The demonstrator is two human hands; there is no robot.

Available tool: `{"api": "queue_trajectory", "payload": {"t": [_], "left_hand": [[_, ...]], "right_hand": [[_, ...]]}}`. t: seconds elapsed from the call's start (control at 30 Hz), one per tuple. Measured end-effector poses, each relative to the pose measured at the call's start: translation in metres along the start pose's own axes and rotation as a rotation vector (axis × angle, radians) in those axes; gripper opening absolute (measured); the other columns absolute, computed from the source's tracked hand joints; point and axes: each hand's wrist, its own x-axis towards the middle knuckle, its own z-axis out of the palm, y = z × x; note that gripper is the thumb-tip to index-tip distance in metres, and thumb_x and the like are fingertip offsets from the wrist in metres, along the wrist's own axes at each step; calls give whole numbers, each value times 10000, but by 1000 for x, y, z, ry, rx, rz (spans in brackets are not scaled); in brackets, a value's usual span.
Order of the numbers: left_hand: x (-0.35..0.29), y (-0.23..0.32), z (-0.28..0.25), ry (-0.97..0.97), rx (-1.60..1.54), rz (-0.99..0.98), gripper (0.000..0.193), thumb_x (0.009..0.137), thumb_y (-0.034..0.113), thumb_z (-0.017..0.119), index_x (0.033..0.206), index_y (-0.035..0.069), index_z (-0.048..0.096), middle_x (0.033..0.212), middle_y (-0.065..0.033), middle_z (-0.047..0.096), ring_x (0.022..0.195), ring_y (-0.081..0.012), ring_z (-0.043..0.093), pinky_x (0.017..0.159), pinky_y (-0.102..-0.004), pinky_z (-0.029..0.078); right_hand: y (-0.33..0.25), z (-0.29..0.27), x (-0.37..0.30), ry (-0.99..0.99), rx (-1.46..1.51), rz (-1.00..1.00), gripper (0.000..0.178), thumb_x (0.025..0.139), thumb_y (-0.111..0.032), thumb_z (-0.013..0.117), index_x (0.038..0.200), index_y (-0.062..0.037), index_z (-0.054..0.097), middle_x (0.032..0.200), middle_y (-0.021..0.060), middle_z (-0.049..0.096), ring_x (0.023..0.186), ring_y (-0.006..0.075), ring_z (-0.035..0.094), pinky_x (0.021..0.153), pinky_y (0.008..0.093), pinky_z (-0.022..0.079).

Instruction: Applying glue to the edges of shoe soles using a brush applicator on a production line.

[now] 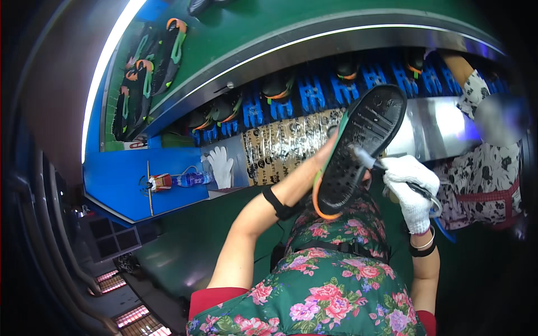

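Head view: nearest, at six o'clock from the sole, is the wearer's floral green apron [330, 285] with red sleeves showing at either side. The bare left forearm [244, 243] comes up from seven o'clock, a black band [276, 203] around it. Above the apron, the left hand [326, 154] has hold of a black shoe sole [374, 120] from behind; its fingers are mostly hidden, so how tightly they close cannot be told. The sole is raised, tilted toward one o'clock, with small holes lower down, ridges higher up, and a green and orange edge. At four o'clock from it, the gloved right hand [411, 187] is closed around a pale-tipped brush [364, 157], whose tip overlaps the sole; contact is unclear.

Beyond, at nine o'clock, runs a tape-covered bench [280, 148], then a loose white glove [221, 166], a blue-labelled bottle [193, 179] and a red-and-white box [161, 182]. A co-worker's patterned garment [476, 179] shows between three and four. Farther off, blue racks [311, 95] with shoes among them stretch across eleven o'clock, below a green belt [263, 28]; more soles [165, 59] lie at ten.
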Motion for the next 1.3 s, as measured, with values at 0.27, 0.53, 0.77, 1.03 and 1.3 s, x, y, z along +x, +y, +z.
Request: {"api": "queue_trajectory", "payload": {"t": [0.27,0.53,0.77,1.03,1.3], "left_hand": [[2,-38,31,401,126,370,476,1121,307,356,1443,-6,515,1397,-197,622,1096,-278,716,1086,-461,520],[-15,-42,21,102,-161,409,618,1098,462,398,1497,-6,456,1482,-234,531,1319,-411,574,1106,-587,495],[-32,-49,-1,-273,-257,435,883,783,382,630,1537,-22,408,1517,-326,466,1308,-465,572,1108,-585,482],[-11,-54,39,44,-68,546,924,924,800,472,1584,159,391,1535,-156,514,1382,-352,531,1160,-567,427],[-12,-67,46,284,216,502,945,939,786,456,1606,128,337,1572,-164,469,1414,-366,495,1183,-551,404]], "right_hand": [[-1,-2,17,-61,-324,-239,167,758,41,769,907,-31,787,970,142,784,887,274,743,812,360,577],[-10,12,-1,-18,-328,-317,203,759,71,807,913,-58,778,963,127,780,855,242,726,787,339,570],[-28,22,9,85,-292,-412,199,753,67,806,928,-27,785,947,130,785,791,229,725,715,334,566],[-39,12,35,36,-453,-529,324,801,-37,787,1118,-104,800,1134,79,778,955,240,737,786,344,571],[-44,16,51,90,-538,-660,394,815,-34,746,1207,-75,752,1227,113,746,1039,269,724,867,389,584]]}}
